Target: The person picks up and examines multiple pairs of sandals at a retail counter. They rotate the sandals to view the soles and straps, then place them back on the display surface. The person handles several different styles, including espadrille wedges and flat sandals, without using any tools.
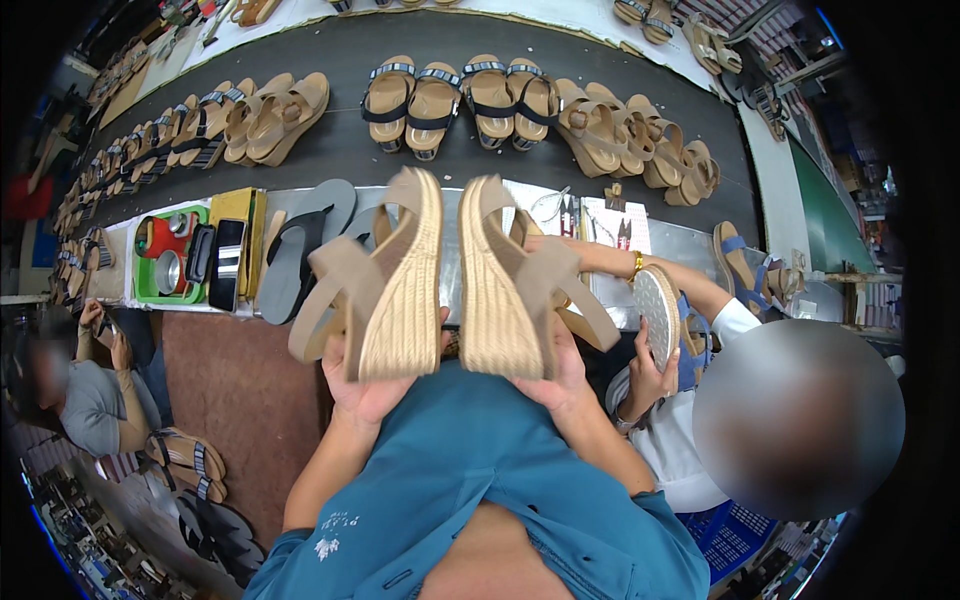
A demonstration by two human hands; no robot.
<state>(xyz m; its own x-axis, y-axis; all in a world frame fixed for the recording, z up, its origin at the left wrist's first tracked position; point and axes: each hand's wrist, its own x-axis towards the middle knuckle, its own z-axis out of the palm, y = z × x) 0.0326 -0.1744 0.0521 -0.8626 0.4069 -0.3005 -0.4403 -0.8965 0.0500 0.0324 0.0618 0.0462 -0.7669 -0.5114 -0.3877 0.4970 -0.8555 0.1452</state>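
Observation:
My left hand grips the heel end of a taupe wedge sandal. In my right hand is a matching wedge sandal. Both are raised in front of me, toes pointing away, with their tall, woven straw-coloured wedge sides turned toward each other. A narrow gap separates the two wedges. Their wide taupe straps stick out to the outer sides. My fingers are partly hidden behind the heels and straps.
Pairs of sandals line a dark conveyor belt ahead. Left on the bench are a green tray, a phone and grey flip-flops. At right a co-worker's hand holds a blue sandal; their other arm reaches behind my right sandal.

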